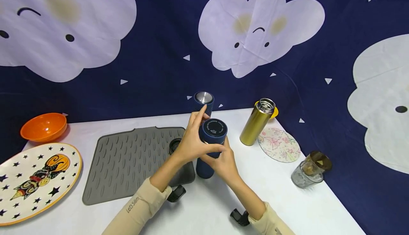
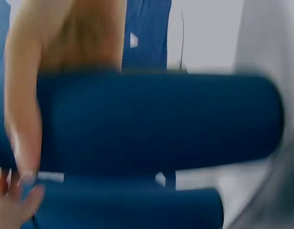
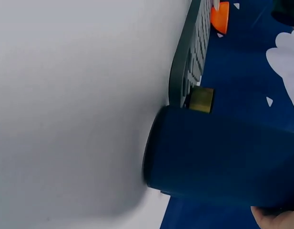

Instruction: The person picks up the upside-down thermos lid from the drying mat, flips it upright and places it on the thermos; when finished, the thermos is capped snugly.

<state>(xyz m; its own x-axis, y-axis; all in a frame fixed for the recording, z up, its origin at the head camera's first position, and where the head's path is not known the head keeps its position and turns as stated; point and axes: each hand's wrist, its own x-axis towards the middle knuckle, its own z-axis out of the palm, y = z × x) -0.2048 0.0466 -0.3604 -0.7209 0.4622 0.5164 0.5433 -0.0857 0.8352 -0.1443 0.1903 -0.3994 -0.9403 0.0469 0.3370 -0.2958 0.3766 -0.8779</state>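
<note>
A navy blue thermos [image 1: 204, 167] stands on the white table near the mat's right edge, its dark, printed round end facing up. My left hand [image 1: 191, 139] grips its upper part from the left, the thumb across the front. Lower on the right side, my right hand [image 1: 221, 158] curls round the same thermos. The left wrist view has the thermos [image 2: 156, 121] large and sideways, and the right wrist view shows its lower end [image 3: 213, 157] at the table. Just behind stands a second navy bottle [image 1: 203, 98] with a silver top, partly hidden by my left hand.
A grey ribbed mat [image 1: 127, 160] lies to the left, with a black round part [image 1: 174, 145] on it. Further left are an orange bowl [image 1: 43, 126] and a star-patterned plate [image 1: 19, 160]. Rightward stand a gold bottle [image 1: 255, 125], a floral round mat [image 1: 278, 144] and a glass [image 1: 303, 176].
</note>
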